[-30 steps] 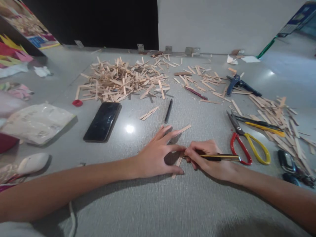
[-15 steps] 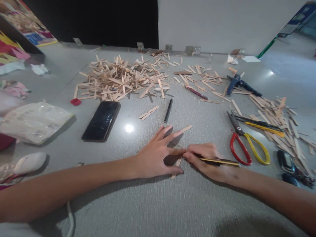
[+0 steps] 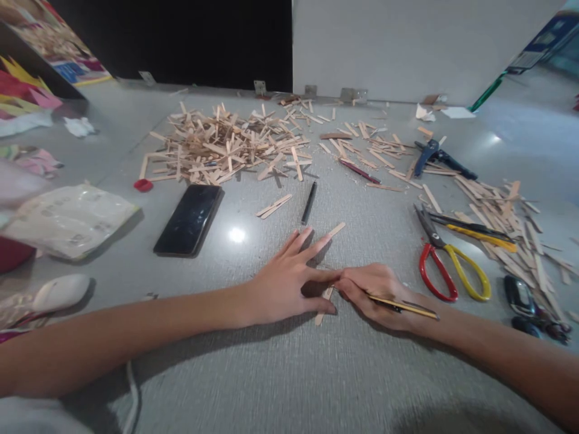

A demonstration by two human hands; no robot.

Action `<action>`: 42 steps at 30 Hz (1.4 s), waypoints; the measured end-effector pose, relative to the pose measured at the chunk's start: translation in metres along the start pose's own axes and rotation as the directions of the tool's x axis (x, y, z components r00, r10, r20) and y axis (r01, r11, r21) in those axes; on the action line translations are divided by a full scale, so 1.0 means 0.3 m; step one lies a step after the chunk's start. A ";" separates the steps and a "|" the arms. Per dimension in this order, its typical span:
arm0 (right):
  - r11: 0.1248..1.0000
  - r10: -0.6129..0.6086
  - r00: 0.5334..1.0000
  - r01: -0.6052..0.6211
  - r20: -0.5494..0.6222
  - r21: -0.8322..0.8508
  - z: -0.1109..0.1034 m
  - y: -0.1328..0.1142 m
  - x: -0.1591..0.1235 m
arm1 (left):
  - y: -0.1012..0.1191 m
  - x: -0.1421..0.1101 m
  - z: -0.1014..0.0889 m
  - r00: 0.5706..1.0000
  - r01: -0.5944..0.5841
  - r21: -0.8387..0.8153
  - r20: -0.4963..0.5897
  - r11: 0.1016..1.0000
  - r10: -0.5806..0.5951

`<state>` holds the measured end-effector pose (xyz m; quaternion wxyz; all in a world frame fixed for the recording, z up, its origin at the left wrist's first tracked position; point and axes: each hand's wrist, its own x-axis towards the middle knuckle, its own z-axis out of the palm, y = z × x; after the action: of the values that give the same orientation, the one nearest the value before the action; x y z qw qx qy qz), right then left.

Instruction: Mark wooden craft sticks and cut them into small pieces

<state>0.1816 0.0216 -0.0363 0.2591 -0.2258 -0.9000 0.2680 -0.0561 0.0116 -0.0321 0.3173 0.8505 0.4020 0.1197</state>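
My left hand (image 3: 283, 283) lies spread on the table, fingers apart, pressing on wooden craft sticks. One craft stick (image 3: 337, 229) juts out past its fingertips; another stick end (image 3: 320, 314) shows by the thumb. Most of that wood is hidden under the hand. Closed around a black-and-yellow pencil (image 3: 409, 307), my right hand (image 3: 373, 295) rests against the left index fingertip. The pencil's point is hidden behind the fingers. Beyond the left hand lie a dark pen (image 3: 309, 203) and a small set of loose sticks (image 3: 274, 206).
A big heap of craft sticks (image 3: 226, 144) covers the back. To the right are scissors (image 3: 436, 241), a yellow cutter (image 3: 482, 237), blue-handled pliers (image 3: 427, 158), a dark key fob (image 3: 520, 295) and more sticks. A phone (image 3: 187, 220), a plastic packet (image 3: 75, 220) and a white mouse (image 3: 63, 292) lie left.
The view has shifted slightly. The pencil's rear end tilts a little lower in my right hand. My left hand stays spread over the sticks.
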 end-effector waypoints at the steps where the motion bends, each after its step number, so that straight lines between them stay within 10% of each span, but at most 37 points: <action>1: 1.000 0.000 1.000 0.000 -0.007 -0.002 0.001 0.000 0.000 | 0.000 0.000 0.000 1.000 0.003 0.006 0.007 1.000 -0.003; 20: 0.975 0.152 0.988 -0.143 -0.038 0.172 0.004 -0.003 -0.003 | -0.016 -0.010 0.034 0.993 -0.068 -0.115 -0.101 0.991 0.056; 42: 0.976 0.182 0.983 -0.179 -0.009 0.126 0.007 0.003 -0.001 | -0.034 -0.025 0.040 0.999 0.051 -0.228 0.018 0.972 -0.048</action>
<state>0.1809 0.0212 -0.0385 0.2565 -0.2927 -0.8546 0.3439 -0.0617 0.0055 -0.0475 0.4184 0.7989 0.4045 0.1518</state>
